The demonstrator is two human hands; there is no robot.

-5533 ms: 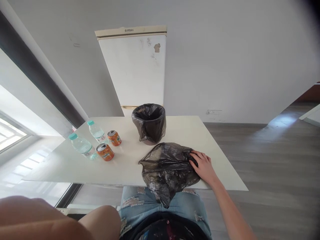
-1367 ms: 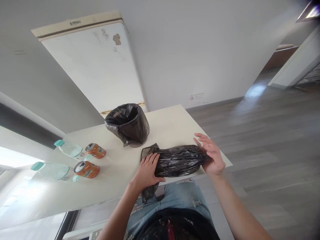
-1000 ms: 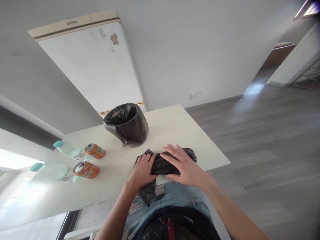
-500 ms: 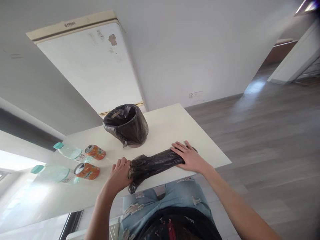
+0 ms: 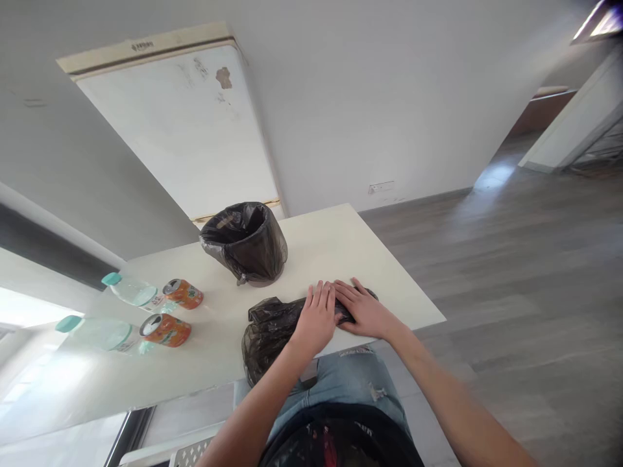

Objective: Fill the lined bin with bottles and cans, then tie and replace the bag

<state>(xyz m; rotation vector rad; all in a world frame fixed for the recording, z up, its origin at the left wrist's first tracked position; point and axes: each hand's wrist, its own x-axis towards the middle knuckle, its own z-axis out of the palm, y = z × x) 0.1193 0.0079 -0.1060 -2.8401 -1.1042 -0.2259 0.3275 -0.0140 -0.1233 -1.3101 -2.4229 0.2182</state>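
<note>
A thin black plastic bag (image 5: 270, 324), folded into a long strip, lies along the near edge of the white table (image 5: 321, 240). Its left end is loose and crumpled and hangs partly over the edge. My left hand (image 5: 316, 318) lies flat on the strip's middle, fingers stretched out. Right beside it, my right hand (image 5: 363, 308) rests on the strip's right part with fingers extended, the two hands touching or nearly so. Beyond them stands a bin (image 5: 257, 250) lined with a similar black bag, its mouth tilted toward me.
On the left lie two clear plastic bottles with green caps, a far bottle (image 5: 131, 290) and a near bottle (image 5: 100, 332). Beside them are two orange cans, a far can (image 5: 183, 294) and a near can (image 5: 165, 329). A white fridge (image 5: 180, 130) stands behind the table.
My left hand has let go of the bag's left end and slid right to lie beside my right hand. The left end has spread out loosely. My right hand has barely moved.
</note>
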